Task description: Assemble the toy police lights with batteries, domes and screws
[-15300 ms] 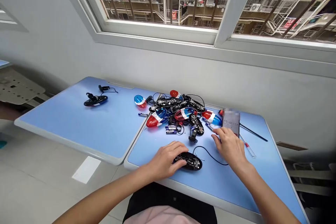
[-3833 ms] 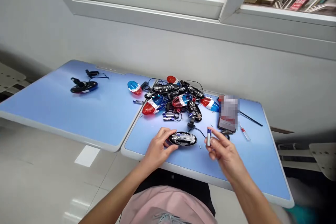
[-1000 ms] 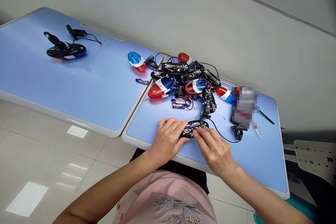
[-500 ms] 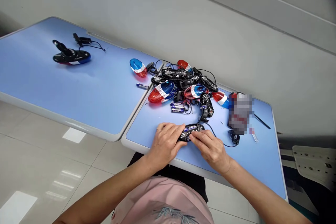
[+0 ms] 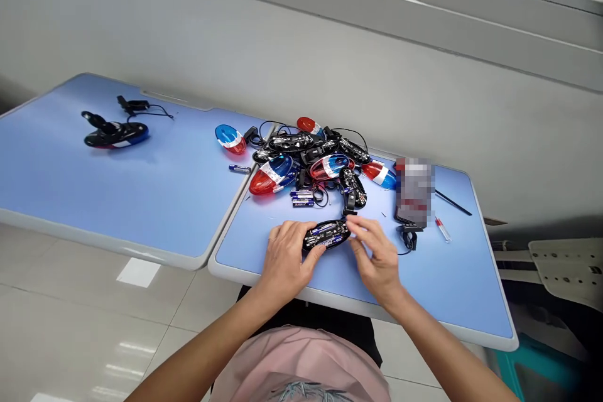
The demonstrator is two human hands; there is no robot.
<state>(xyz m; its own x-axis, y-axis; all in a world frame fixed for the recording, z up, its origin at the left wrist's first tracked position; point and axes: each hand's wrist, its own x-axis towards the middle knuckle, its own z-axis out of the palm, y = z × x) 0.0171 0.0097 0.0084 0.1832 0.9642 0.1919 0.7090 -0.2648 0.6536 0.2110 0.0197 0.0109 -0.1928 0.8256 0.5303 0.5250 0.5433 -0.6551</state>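
Observation:
An open black oval housing (image 5: 326,235) with blue batteries inside lies at the front of the right table. My left hand (image 5: 288,254) grips its left end between thumb and fingers. At its right end is my right hand (image 5: 377,257), fingers bent and apart from the thumb, fingertips by the housing's edge. Just behind stands another open black housing (image 5: 353,188) with a clamp. Several loose batteries (image 5: 302,197) lie behind my left hand, near a red, white and blue cover (image 5: 272,174).
More covers, black housings (image 5: 294,142) and cables are heaped at the back. A blurred grey object (image 5: 414,191), a black rod (image 5: 453,202) and a red-tipped clear tube (image 5: 443,230) lie right. An assembled light (image 5: 116,135) rests on the left table (image 5: 188,201).
My right hand has drawn back to the housing's right end, its fingers spreading, and more of the batteries inside shows. My left hand keeps its hold. The camera view has shifted.

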